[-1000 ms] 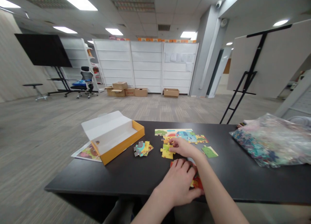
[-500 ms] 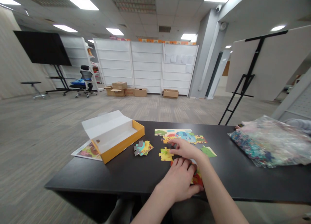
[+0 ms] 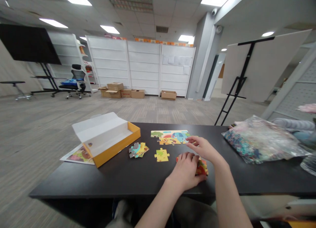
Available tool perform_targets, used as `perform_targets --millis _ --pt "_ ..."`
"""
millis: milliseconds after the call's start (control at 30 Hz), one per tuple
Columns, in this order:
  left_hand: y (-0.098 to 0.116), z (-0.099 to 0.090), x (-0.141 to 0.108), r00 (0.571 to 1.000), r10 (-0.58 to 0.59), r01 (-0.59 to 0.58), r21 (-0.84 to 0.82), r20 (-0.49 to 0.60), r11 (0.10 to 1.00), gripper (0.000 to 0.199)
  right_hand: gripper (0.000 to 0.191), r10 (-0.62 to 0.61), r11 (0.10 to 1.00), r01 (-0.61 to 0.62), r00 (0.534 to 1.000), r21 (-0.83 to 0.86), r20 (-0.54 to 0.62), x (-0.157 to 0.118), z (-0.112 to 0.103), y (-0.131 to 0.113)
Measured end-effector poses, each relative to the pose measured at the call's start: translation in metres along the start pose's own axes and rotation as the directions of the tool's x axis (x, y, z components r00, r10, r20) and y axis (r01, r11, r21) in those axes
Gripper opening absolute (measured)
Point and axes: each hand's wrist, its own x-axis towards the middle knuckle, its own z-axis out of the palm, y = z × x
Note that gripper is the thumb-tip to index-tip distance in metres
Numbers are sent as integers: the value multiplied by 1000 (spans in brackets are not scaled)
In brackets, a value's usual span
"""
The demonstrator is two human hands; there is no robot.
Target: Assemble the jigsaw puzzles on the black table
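My left hand curls over a small pile of red and orange jigsaw puzzle pieces, its fingers and thumb around them. Just beyond it, my right hand hovers with fingers stretched leftward at the right end of a partly joined puzzle strip that shows a blue elephant. Nothing is visible in the right hand, which hides the table beneath. A single yellow-green puzzle piece lies apart, left of my left hand. Farther left sits a loose heap of puzzle pieces.
An open yellow box with a white inside stands on the table's left, partly over a printed picture sheet. Clear plastic bags of colourful bits lie at the right. The black table's front edge is close to my body.
My right hand has shifted right, away from the single yellow piece, and now covers where the green piece lay. My left hand stays on the red pieces. The view has turned slightly right.
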Motion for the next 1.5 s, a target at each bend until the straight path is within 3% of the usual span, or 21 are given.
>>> perform_targets --millis 100,167,233,433,633,800,1000,1067,1133,1200,1300,1400,1500 --pt "-5 -5 6 1000 11 -11 -73 -14 997 100 31 23 1000 -23 999 -1 -49 -7 -15 11" --pt "-13 -15 5 999 36 -35 -87 4 996 109 30 40 999 -41 998 -26 -48 -13 -24 17" --pt "-24 -28 0 999 26 -24 -74 29 997 102 29 54 997 -55 998 -59 -18 -18 -29 20" --pt "-49 -58 -17 977 -180 187 -53 113 981 83 26 87 993 -71 982 -99 169 -22 -24 16" --pt "-52 -56 -18 987 -140 144 -63 76 988 67 61 136 985 -84 920 -152 369 -25 -16 0" --pt "-54 -56 -19 990 -134 129 -121 -39 984 62 62 207 960 -123 919 -253 337 -27 -16 3" --pt "-64 -53 -17 980 -138 96 -270 -142 958 54 62 285 942 -218 920 -254 269 -30 -26 15" --pt "-65 -54 -16 973 -148 82 -336 -175 938 52 64 278 937 -212 933 -277 229 -31 -30 16" --pt "-64 -55 -13 955 -179 72 -404 -235 912 49 60 197 946 -149 970 -288 144 -29 -30 13" --pt "-61 -56 -11 923 -227 60 -466 -310 883 47 52 64 973 -51 997 -226 50 -26 -26 7" --pt "-55 -54 -6 866 -284 25 -533 -411 846 49 42 -53 995 49 998 90 42 -16 -11 -4" --pt "-52 -51 -3 826 -326 3 -574 -460 819 50 41 -94 913 37 988 407 121 -6 7 -12" --pt "-52 -51 -1 827 -379 18 -653 -416 758 44 42 -105 858 28 987 513 123 0 17 -12"
